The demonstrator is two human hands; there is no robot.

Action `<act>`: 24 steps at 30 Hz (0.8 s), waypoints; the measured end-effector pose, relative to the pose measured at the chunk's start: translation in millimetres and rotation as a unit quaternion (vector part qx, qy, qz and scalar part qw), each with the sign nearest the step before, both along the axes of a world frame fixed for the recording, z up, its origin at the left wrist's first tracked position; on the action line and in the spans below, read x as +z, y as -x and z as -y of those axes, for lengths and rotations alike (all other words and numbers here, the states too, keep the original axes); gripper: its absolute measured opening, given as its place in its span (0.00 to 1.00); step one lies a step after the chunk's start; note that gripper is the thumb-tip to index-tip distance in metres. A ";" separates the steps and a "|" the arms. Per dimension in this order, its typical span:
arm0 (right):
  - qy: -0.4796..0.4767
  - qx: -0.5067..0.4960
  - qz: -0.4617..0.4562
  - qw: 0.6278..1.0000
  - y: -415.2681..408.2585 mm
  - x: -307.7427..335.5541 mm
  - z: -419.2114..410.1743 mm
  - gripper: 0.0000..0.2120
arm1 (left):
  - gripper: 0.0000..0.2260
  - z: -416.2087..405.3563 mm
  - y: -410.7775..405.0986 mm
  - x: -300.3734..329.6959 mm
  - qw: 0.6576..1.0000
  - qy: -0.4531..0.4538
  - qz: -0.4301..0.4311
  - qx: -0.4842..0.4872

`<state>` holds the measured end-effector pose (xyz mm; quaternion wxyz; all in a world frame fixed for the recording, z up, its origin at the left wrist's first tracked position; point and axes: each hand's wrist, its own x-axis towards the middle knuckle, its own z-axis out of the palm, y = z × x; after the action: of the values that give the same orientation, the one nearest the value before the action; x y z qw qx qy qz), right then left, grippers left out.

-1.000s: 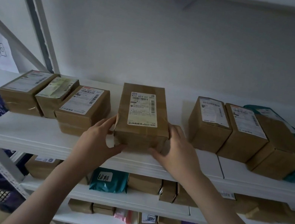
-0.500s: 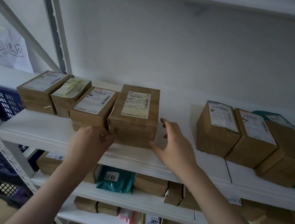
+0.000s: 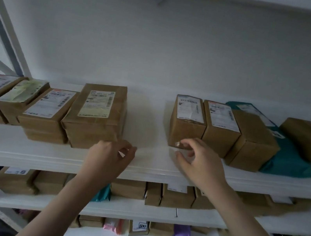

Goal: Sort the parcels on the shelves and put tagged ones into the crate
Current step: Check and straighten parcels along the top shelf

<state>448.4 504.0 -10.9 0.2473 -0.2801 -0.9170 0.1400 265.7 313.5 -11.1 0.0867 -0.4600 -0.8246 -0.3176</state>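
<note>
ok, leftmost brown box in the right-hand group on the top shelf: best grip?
Take the leftmost brown box by its two long side faces near the front end, coming from the open gap on its left. Its right face sits against the next box, so slide it out first.

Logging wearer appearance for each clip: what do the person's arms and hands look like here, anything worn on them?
Both arms are bare as far as the view shows: no sleeves, gloves, watch or bracelet visible on the left hand or the right hand. No rings can be made out, though the fingers are somewhat blurred. The forearms are slim and enter from the bottom edge.
</note>
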 end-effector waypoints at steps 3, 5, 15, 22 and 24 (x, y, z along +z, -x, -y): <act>0.002 -0.028 0.011 1.000 -21.2 2.3 -16.2 0.21 | 0.08 -23.2 -16.7 -2.7 1.000 -0.015 0.000 -0.018; 0.013 -0.037 0.022 0.999 -31.2 4.8 -24.1 0.23 | 0.08 -38.9 -24.1 -4.6 1.000 -0.009 0.011 -0.026; 0.043 -0.060 0.054 0.996 -20.5 10.2 -49.0 0.21 | 0.10 -96.7 -23.0 -5.5 1.000 -0.006 -0.005 -0.023; 0.073 -0.045 0.062 0.994 7.8 13.4 -69.8 0.19 | 0.29 -127.4 5.2 7.5 0.997 0.053 0.028 -0.051; 0.086 -0.030 0.042 0.995 13.7 14.4 -74.4 0.19 | 0.27 -135.6 7.9 6.7 0.995 0.073 0.018 -0.072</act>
<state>434.7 578.3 3.5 0.1875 -0.3332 -0.9023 0.1993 257.8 449.1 -4.4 0.0148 -0.5178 -0.8116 -0.2700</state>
